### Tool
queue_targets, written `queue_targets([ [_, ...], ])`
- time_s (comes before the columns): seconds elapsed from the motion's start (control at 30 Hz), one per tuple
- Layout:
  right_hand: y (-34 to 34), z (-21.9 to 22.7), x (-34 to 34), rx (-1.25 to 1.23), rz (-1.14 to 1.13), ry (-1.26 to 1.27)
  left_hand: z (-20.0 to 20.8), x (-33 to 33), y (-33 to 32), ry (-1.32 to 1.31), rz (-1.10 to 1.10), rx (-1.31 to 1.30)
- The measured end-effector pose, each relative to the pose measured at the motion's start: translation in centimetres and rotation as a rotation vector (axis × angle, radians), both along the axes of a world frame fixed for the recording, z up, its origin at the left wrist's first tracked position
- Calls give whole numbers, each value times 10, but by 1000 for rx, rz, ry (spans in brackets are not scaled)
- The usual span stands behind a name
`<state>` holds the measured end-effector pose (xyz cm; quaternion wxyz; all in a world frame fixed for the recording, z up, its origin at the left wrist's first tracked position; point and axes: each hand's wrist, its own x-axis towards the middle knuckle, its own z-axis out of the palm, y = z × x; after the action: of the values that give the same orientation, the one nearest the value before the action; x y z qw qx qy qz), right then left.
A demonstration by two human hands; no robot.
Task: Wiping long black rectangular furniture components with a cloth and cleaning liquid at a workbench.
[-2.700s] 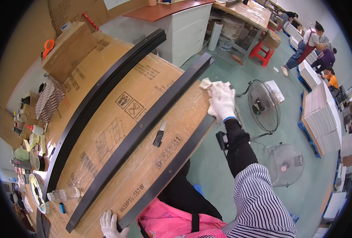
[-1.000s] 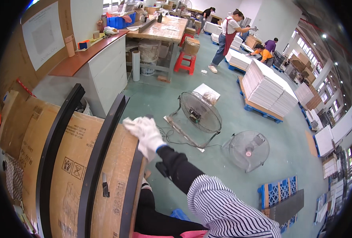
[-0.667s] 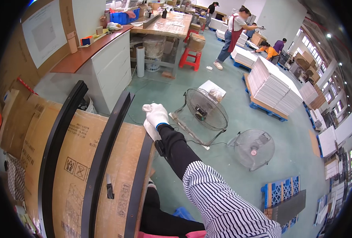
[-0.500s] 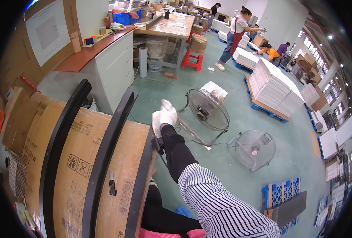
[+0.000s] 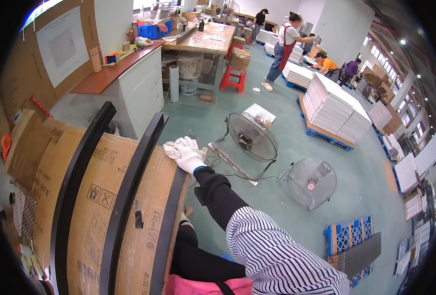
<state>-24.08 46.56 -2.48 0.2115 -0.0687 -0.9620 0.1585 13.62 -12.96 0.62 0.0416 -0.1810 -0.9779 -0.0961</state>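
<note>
White-gloved right hand [image 5: 187,156] at the far end of a dark grey rail [image 5: 168,217]
Its grip cannot be told; left hand unseen.

The right glove [image 5: 186,156] is white, the sleeve [image 5: 272,241] dark-and-white striped, 3 rails [image 5: 122,201] black to dark grey, the cardboard [image 5: 154,174] brown, the stool [image 5: 233,81] red.

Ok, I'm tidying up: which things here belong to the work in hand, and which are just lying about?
Seemingly in use:
white cloth in the gloved right hand
three dark strips
cardboard beneath them

Probably lying about:
black-handled knife
orange-handled tool
two floor fans
red stool
</note>
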Motion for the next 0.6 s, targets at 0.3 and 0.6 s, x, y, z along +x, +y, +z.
queue_targets([
  [0.3, -89, -26, 92, 100, 128, 174, 12, 2, 7, -25, -16, 53],
  [0.6, -244, 7, 205, 110, 353, 311, 10, 17, -5, 10, 18, 36],
])
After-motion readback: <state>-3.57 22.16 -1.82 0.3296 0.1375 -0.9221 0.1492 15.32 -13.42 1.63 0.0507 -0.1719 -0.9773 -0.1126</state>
